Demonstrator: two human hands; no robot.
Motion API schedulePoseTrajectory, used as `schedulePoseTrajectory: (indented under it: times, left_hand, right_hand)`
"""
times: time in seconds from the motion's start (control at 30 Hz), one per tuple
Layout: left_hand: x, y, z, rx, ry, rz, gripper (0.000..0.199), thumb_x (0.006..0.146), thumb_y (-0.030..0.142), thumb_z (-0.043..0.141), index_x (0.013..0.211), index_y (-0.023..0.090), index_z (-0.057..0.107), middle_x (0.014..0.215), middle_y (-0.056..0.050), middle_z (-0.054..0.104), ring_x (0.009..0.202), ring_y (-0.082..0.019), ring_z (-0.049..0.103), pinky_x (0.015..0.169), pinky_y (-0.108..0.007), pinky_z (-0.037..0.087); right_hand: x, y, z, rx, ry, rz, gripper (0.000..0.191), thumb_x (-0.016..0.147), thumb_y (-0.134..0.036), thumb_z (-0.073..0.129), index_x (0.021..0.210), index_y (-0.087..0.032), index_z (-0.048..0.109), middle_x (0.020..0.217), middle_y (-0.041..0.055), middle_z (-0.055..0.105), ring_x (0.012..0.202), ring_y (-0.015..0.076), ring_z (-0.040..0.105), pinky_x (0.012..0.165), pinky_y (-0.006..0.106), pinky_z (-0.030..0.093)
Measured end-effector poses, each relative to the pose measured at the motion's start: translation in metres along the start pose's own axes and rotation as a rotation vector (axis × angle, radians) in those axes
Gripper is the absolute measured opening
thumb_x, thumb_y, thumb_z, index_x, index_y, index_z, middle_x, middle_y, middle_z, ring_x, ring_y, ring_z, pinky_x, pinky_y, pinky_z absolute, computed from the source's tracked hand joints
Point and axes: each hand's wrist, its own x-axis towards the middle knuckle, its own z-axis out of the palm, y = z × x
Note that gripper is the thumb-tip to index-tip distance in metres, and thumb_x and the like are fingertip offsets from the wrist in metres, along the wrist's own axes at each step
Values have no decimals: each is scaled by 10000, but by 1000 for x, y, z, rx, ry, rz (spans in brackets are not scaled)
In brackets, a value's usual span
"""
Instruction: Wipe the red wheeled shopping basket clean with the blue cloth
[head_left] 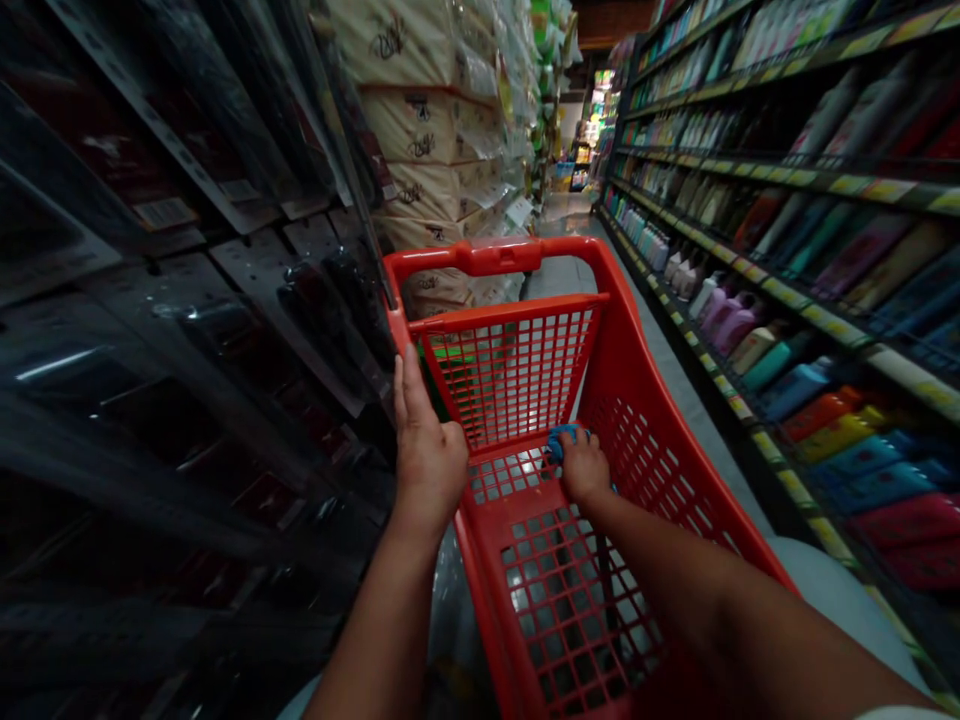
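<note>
A red plastic shopping cart [525, 500] with grid walls and floor fills the middle of the view. My left hand [429, 450] lies against its left rim, the fingers straight and pointing up along the edge. Deep inside the basket, my right hand [586, 465] is closed over a small blue thing [564, 438]. This lies on the grid floor near the upright grid flap [517, 370]. Its kind is hard to tell, as my fingers cover part of it. The cart's handle bar [502, 258] is at the far end, beyond the flap.
Dark hanging packages [150, 200] line the left side, close to my left arm. Stacked beige packs [420, 130] stand past them. Shelves of coloured bottles [750, 310] run along the right. A grey floor aisle [566, 210] leads away between them.
</note>
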Motion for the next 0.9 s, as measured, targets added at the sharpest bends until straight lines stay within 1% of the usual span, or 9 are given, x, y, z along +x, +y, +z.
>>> schedulePoseTrajectory:
  times: [0.13,0.23,0.33,0.47,0.53,0.67,0.77,0.83,0.9]
  left_hand:
    - [1,1,3,3,17,17,959,705,-40,452,1608,169,205,1696,-103,218,1574,-210,181,1296,-401,171]
    - [1,-1,3,11,19,-1,929,711,-29,453,1598,132,228,1691,-136,224,1568,-225,206,1293,-420,178]
    - [-1,-2,2,8,32,2,901,719,-22,452,1585,149,270,1686,-124,245,1565,-218,218,1295,-425,159]
    - [-3,-1,4,-17,42,19,879,717,-12,458,1567,157,309,1673,-113,285,1560,-192,230,1296,-398,148]
    - [-4,1,6,-29,51,7,859,720,-7,455,1558,135,326,1667,-126,293,1557,-185,240,1296,-380,144]
    - [-6,4,6,-49,53,-12,860,707,5,470,1549,133,345,1665,-121,298,1553,-188,253,1296,-369,134]
    - [-7,4,3,-43,31,-19,891,687,10,488,1557,119,329,1670,-123,287,1559,-204,238,1299,-374,139]
    - [-7,3,0,-46,13,-21,917,677,11,502,1567,131,315,1672,-109,287,1557,-216,243,1300,-379,156]
    - [-8,3,-2,-65,-1,-12,939,676,8,516,1576,179,307,1672,-67,296,1555,-220,251,1301,-381,179]
  right_hand:
    - [-23,-40,12,35,-34,-14,379,921,-86,458,1253,-173,619,1291,171,573,1181,287,523,918,372,492]
    - [-45,-75,19,147,-144,-371,394,840,-205,631,1232,-234,633,1295,100,588,1192,264,524,989,351,475]
    - [-50,-76,8,171,-268,-636,424,844,-289,646,1259,-212,609,1301,107,594,1194,261,541,1021,364,466]
    - [-35,-53,-19,8,-279,-446,390,898,-190,553,1286,-166,577,1344,166,576,1226,279,555,1020,404,473]
    - [-43,-54,-28,-18,-263,-369,416,892,-217,573,1296,-120,564,1356,213,561,1226,311,566,1005,429,490]
    - [-95,-74,-36,-42,-469,-524,531,773,-406,739,1224,-146,631,1240,177,647,1060,304,677,871,386,584]
    - [-116,-66,-46,-154,-692,-625,517,720,-357,793,1180,-153,674,1211,181,678,996,309,716,830,410,616]
    - [-103,-47,-56,-230,-676,-529,472,652,-213,837,1105,-156,714,1195,182,700,1030,321,714,871,426,610]
    - [-78,-26,-63,-244,-564,-377,446,624,-86,818,1059,-127,728,1185,221,703,1124,364,678,915,472,588]
